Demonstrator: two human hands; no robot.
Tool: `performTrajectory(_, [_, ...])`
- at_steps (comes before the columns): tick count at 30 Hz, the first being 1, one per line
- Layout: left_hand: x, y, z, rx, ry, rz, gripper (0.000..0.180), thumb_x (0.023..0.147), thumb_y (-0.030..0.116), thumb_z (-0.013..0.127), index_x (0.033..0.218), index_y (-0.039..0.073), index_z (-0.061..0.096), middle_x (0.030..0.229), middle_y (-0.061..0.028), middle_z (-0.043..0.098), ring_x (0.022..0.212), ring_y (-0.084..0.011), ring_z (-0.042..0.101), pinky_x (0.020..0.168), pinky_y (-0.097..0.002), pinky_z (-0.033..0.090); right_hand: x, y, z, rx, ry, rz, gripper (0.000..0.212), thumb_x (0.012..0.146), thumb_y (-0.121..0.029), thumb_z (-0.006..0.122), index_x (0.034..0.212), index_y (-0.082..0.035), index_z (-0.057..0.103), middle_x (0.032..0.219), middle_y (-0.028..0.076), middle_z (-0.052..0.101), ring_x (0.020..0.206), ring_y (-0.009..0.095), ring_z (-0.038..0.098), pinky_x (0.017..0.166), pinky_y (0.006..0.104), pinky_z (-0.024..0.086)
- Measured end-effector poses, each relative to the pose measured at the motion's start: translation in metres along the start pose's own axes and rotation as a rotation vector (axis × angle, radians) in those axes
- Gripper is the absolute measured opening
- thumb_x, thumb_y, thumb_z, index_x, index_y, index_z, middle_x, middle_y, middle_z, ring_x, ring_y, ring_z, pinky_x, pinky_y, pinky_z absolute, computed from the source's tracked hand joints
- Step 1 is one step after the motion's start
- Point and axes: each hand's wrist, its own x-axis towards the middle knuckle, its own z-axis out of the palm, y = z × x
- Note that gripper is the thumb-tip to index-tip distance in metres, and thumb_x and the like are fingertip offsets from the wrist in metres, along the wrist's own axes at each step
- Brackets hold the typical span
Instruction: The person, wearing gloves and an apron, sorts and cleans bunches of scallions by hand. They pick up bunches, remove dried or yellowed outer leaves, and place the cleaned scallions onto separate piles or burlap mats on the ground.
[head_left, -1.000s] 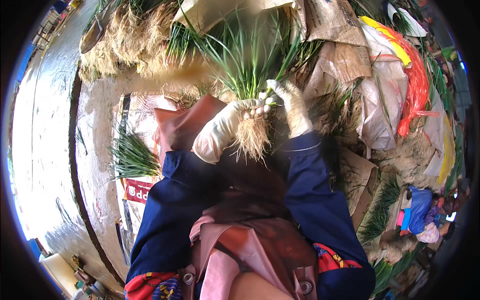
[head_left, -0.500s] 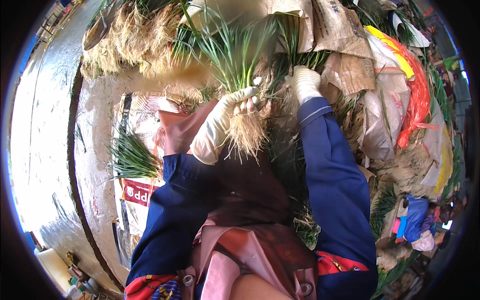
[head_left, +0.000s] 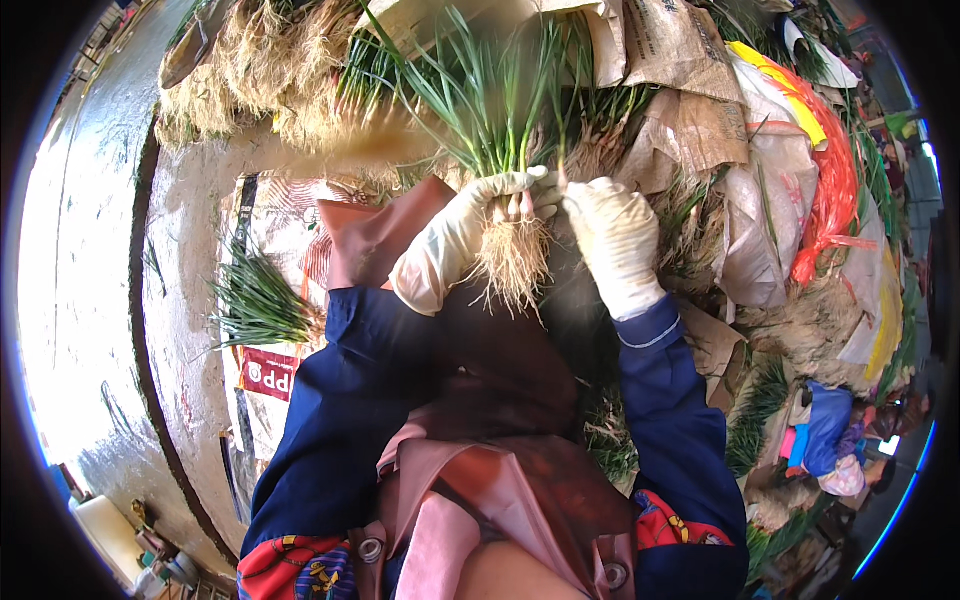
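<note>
- While the maroon apron (head_left: 490, 480) fills the near part, the gloved left hand (head_left: 450, 235) beyond it keeps its fingers closed around 1 bunch of green onions (head_left: 513, 150), leaves up, pale roots hanging below.
- Just beside that bunch, the gloved right hand (head_left: 612, 235) pinches 1 thin stalk (head_left: 562, 165) between drawn-in fingertips.
- Leftward, another green bunch (head_left: 262, 300) lies on a white-and-red sack (head_left: 265, 375).
- Further out, rooted onions (head_left: 300, 90) lie heaped near brown sacking (head_left: 680, 50).
- Far right, another person (head_left: 830, 430) shows in blue.
</note>
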Motion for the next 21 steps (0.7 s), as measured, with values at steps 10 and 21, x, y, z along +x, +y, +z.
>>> performTrajectory(10, [-0.015, -0.001, 0.011, 0.061, 0.228, 0.166, 0.027, 0.086, 0.006, 0.054, 0.111, -0.005, 0.054, 0.104, -0.0099, 0.061, 0.067, -0.0066, 0.053, 0.055, -0.0126, 0.042, 0.027, -0.014, 0.025, 2.235, -0.422, 0.812, 0.048, 0.083, -0.049, 0.058, 0.095, -0.002, 0.061, 0.080, 0.004, 0.062, 0.065, 0.013, 0.058, 0.067, 0.0240, 0.049])
performTrajectory(21, [-0.013, 0.005, -0.001, 0.256, 0.234, 0.020, 0.026, 0.084, 0.006, 0.057, 0.108, -0.004, 0.056, 0.094, -0.0090, 0.060, 0.061, -0.0023, 0.050, 0.044, -0.0103, 0.036, 0.006, -0.008, 0.096, 1.117, -0.064, 0.652, 0.017, 0.085, -0.020, 0.063, 0.088, -0.003, 0.063, 0.071, 0.006, 0.063, 0.064, 0.014, 0.056, 0.061, 0.0262, 0.045])
